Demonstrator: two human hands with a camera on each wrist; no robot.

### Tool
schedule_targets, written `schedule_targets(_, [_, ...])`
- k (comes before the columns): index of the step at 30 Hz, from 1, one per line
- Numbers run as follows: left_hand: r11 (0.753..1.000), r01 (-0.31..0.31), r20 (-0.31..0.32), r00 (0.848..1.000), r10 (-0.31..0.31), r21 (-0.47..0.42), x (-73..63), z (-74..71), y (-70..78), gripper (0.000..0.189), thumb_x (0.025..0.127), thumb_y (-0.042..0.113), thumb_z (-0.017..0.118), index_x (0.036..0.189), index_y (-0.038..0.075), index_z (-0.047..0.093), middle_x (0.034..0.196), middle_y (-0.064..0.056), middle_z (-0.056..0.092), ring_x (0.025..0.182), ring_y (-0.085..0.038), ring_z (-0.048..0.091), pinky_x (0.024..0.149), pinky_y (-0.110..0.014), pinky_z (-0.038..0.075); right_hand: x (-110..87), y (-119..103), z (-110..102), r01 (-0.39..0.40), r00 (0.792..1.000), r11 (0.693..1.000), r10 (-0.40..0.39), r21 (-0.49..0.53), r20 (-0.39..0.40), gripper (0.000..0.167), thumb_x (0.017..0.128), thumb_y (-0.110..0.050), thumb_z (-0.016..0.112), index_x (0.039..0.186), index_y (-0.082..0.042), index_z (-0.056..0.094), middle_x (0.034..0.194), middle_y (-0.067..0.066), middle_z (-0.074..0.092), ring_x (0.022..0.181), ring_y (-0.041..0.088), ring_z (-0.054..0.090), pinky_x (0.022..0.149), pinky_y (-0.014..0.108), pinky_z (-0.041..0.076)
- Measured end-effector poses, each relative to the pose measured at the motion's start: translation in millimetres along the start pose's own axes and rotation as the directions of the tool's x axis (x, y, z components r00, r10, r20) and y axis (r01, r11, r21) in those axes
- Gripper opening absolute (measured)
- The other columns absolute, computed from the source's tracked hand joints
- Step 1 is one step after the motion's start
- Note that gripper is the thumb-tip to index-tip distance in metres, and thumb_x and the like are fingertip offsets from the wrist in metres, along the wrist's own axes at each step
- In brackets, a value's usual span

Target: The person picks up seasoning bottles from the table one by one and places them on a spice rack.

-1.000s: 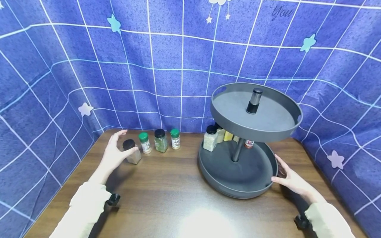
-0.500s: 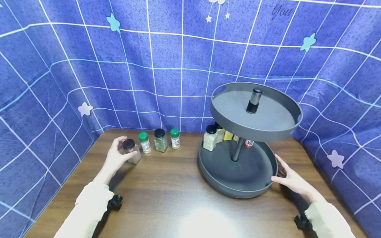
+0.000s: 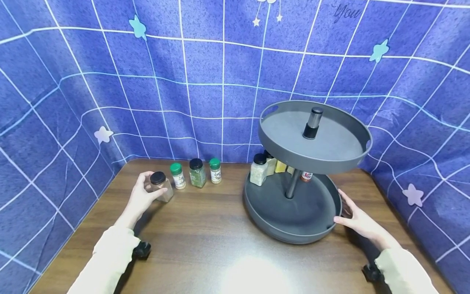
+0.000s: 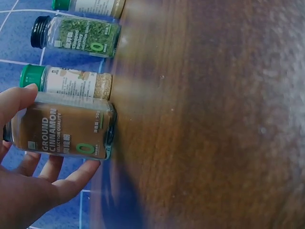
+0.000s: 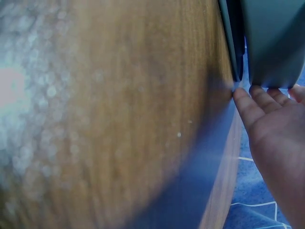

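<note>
Roughly, we judge the sorting to be partway along: several spice containers stand on the lower tier [image 3: 308, 222] of the dark grey stand, while four jars are on the bench [image 3: 202, 237] at the left. We find the one in hand, the ground cinnamon jar [image 4: 66, 131], at the left end of that row; it is clear-walled, filled with brown powder, and seems to stand on the bench. Our left hand [image 3: 140, 198] grips it, thumb on one side and fingers on the other.

Just beside it we have a green-capped jar [image 3: 178, 179] of pale, grainy seasoning, then a black-capped herb jar [image 3: 198, 176] full of green flakes, then a second green-capped jar [image 3: 216, 174]; these three appear to be what is left untouched.

On the lower tier we can make out a pale-filled jar [image 3: 258, 174] with a black cap, another black-capped jar [image 3: 271, 166] close behind, a yellow container [image 3: 280, 167], and, past the post [image 3: 293, 185], a red-and-white container [image 3: 306, 176]. The upper tier [image 3: 330, 143] overhangs these, so we cannot tell the full count. Of our hands, the right hand [image 3: 361, 223] is spread wide, its fingertips touching the lower tier's outer wall.
</note>
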State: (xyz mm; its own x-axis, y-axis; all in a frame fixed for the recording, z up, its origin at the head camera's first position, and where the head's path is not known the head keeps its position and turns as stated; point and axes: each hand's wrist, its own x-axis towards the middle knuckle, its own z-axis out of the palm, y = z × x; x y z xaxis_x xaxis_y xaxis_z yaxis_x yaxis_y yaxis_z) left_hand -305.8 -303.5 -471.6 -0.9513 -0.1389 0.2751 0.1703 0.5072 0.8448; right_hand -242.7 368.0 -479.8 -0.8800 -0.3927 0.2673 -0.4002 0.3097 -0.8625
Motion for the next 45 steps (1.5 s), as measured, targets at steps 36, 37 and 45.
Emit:
schedule_targets(36, [0.996, 0.034, 0.012, 0.999, -0.033, -0.080, -4.3, -1.3, 57.6, 0.064, 0.078, 0.015, 0.077, 0.129, 0.010, 0.039, 0.124, -0.006, 0.044, 0.093, -0.018, 0.047, 0.061, -0.038, 0.056, -0.1, -0.4, 0.3, -0.009, 1.000, 0.999, 0.009, -0.031, -0.006, 0.084, 0.085, 0.007, 0.061, 0.148, 0.005, 0.005, 0.143, -0.006, 0.030, 0.120, -0.016, 0.035, 0.093, 0.002, 0.032])
schedule_targets(37, [0.996, 0.033, 0.015, 0.999, -0.032, -0.082, -4.0, -1.4, 60.6, 0.064, 0.078, 0.016, 0.077, 0.129, 0.010, 0.039, 0.123, -0.006, 0.044, 0.092, -0.017, 0.047, 0.061, -0.038, 0.056, 0.0, -0.4, 0.3, -0.010, 1.000, 0.999, 0.010, -0.031, -0.005, 0.084, 0.085, 0.007, 0.061, 0.148, 0.005, 0.005, 0.143, -0.006, 0.030, 0.120, -0.016, 0.035, 0.093, 0.002, 0.032])
schedule_targets(45, [0.994, 0.021, 0.050, 0.999, -0.016, -0.109, -2.5, -1.1, 81.1, 0.066, 0.077, 0.016, 0.078, 0.130, 0.011, 0.040, 0.116, -0.002, 0.048, 0.089, -0.012, 0.050, 0.060, -0.038, 0.056, 0.6, 0.0, -0.1, -0.004, 1.000, 1.000, 0.004, -0.021, -0.004, 0.084, 0.085, 0.007, 0.061, 0.147, 0.006, 0.004, 0.143, -0.007, 0.030, 0.121, -0.016, 0.035, 0.094, 0.003, 0.032])
